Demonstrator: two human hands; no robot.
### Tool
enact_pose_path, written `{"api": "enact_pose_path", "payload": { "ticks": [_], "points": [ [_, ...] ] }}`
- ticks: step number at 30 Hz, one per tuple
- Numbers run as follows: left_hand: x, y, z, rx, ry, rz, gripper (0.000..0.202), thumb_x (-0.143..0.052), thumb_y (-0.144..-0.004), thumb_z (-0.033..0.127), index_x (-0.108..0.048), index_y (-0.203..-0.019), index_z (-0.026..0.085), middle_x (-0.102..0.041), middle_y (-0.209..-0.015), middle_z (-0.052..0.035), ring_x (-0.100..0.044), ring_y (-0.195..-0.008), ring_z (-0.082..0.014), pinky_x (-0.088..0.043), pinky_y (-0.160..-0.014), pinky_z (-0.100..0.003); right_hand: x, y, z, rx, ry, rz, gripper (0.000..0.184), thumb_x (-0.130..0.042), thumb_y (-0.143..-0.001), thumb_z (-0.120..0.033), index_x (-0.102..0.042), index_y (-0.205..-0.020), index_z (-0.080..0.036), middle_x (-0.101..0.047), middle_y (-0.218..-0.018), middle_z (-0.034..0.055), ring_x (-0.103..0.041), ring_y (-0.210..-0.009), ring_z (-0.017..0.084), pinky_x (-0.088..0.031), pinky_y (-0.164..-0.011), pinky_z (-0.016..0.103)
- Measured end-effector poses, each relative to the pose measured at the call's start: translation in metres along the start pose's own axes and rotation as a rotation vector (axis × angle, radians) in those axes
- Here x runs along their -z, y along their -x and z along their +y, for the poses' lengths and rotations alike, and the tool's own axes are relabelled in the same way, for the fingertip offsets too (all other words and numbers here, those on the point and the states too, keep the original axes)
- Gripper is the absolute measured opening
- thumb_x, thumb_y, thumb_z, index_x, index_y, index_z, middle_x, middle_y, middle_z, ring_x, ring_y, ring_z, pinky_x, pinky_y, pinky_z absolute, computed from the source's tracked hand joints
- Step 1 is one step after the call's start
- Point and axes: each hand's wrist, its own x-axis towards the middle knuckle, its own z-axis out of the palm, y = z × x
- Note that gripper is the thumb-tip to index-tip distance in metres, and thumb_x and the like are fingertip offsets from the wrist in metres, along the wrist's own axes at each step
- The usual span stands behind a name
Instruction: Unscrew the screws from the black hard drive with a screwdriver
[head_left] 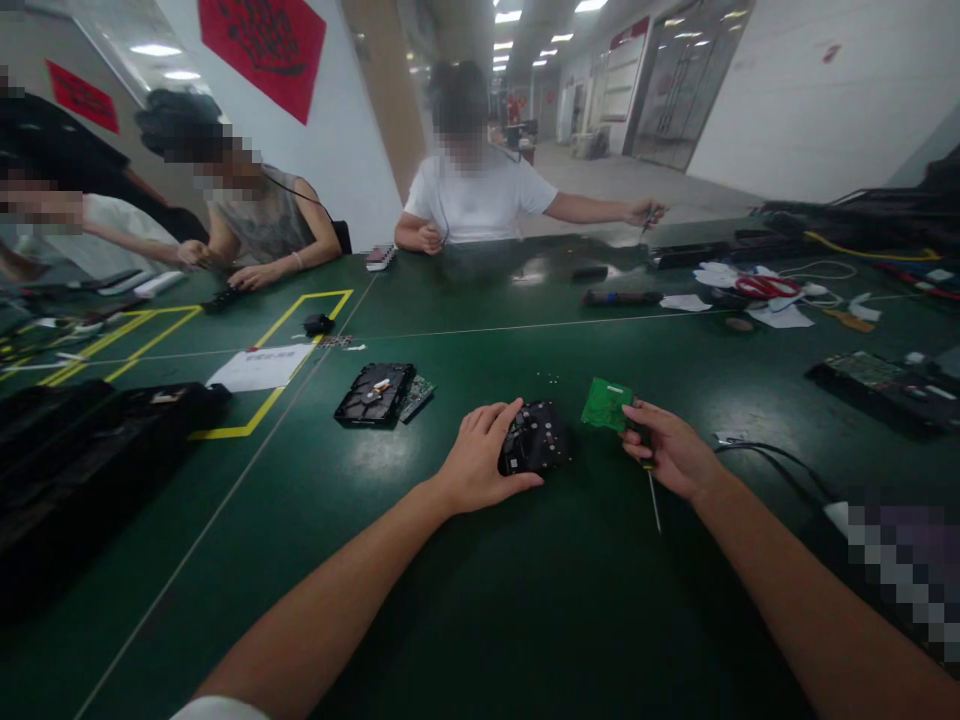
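Note:
A black hard drive lies on the green table in front of me. My left hand grips its left side, fingers curled over the edge. My right hand is closed on a green circuit board, held just right of the drive, and on a screwdriver whose thin shaft points down toward me. A few tiny screws lie just beyond the drive.
A second black drive with a board beside it lies to the left, near a white paper and yellow tape lines. Black trays sit at far left. Other people work across the table. Scissors, papers and cables lie at right.

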Motion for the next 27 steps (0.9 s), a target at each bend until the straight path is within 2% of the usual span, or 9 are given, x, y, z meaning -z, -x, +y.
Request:
{"api": "enact_pose_path", "payload": {
  "ticks": [5,9,13,17,20,24,27],
  "points": [
    [0.002,0.0,-0.006,-0.022,-0.002,-0.039,0.117,-0.073,-0.075,0.082,-0.026,-0.165,0.023,-0.045,-0.158,-0.0191,-0.041,-0.146,-0.0408,-0.032,-0.122,-0.062,-0.002,0.001,0.0,0.006,0.077,-0.034,0.034,-0.091,-0.077,-0.028,-0.066,-0.098,-0.019,-0.053,-0.083,-0.0022,-0.044,-0.06,0.006,-0.03,-0.041,0.014],
    [0.001,0.0,-0.006,-0.085,0.036,-0.105,0.123,-0.074,-0.073,0.082,-0.021,-0.167,0.022,-0.045,-0.16,-0.0186,-0.043,-0.147,-0.0397,-0.032,-0.123,-0.06,-0.012,0.008,0.002,-0.003,0.248,-0.042,0.053,-0.09,-0.08,-0.034,-0.063,-0.124,-0.024,-0.052,-0.077,-0.0041,-0.045,-0.058,0.008,-0.03,-0.042,0.016],
    [0.0,-0.001,-0.007,-0.129,0.041,-0.127,0.126,-0.073,-0.076,0.08,-0.013,-0.168,0.019,-0.044,-0.162,-0.0202,-0.042,-0.149,-0.0398,-0.029,-0.125,-0.061,-0.027,0.012,0.01,-0.038,0.423,-0.151,0.063,-0.084,-0.086,-0.039,-0.055,-0.14,-0.024,-0.057,-0.076,-0.0034,-0.049,-0.058,0.009,-0.031,-0.044,0.018],
    [-0.006,0.0,-0.009,-0.121,-0.006,-0.084,0.125,-0.072,-0.076,0.081,-0.014,-0.167,0.017,-0.042,-0.163,-0.021,-0.039,-0.151,-0.0402,-0.027,-0.127,-0.061,-0.037,0.013,0.02,-0.056,0.565,-0.257,0.063,-0.077,-0.092,-0.041,-0.048,-0.146,-0.023,-0.063,-0.076,-0.0017,-0.046,-0.052,0.007,-0.031,-0.045,0.019],
    [-0.008,0.002,-0.008,-0.133,-0.057,-0.035,0.121,-0.069,-0.078,0.082,-0.019,-0.166,0.017,-0.041,-0.164,-0.0206,-0.036,-0.153,-0.0399,-0.025,-0.128,-0.062,-0.038,0.011,0.025,-0.019,0.613,-0.273,0.062,-0.074,-0.094,-0.04,-0.047,-0.147,-0.025,-0.065,-0.082,-0.0004,-0.049,-0.054,0.008,-0.033,-0.045,0.02],
    [-0.01,0.005,-0.003,-0.172,-0.119,0.001,0.1,-0.063,-0.087,0.076,-0.03,-0.163,0.02,-0.043,-0.162,-0.0189,-0.036,-0.153,-0.0384,-0.022,-0.129,-0.062,-0.038,0.01,0.029,0.037,0.639,-0.235,0.061,-0.076,-0.092,-0.039,-0.05,-0.146,-0.027,-0.065,-0.096,0.0022,-0.055,-0.06,0.009,-0.037,-0.046,0.02],
    [-0.012,0.007,0.003,-0.176,-0.117,0.029,0.093,-0.062,-0.09,0.073,-0.034,-0.161,0.02,-0.046,-0.16,-0.0189,-0.041,-0.15,-0.0376,-0.026,-0.128,-0.062,-0.041,0.01,0.029,0.039,0.643,-0.218,0.061,-0.074,-0.093,-0.039,-0.049,-0.147,-0.027,-0.065,-0.096,0.002,-0.052,-0.056,0.007,-0.035,-0.045,0.021]
  ]
}}
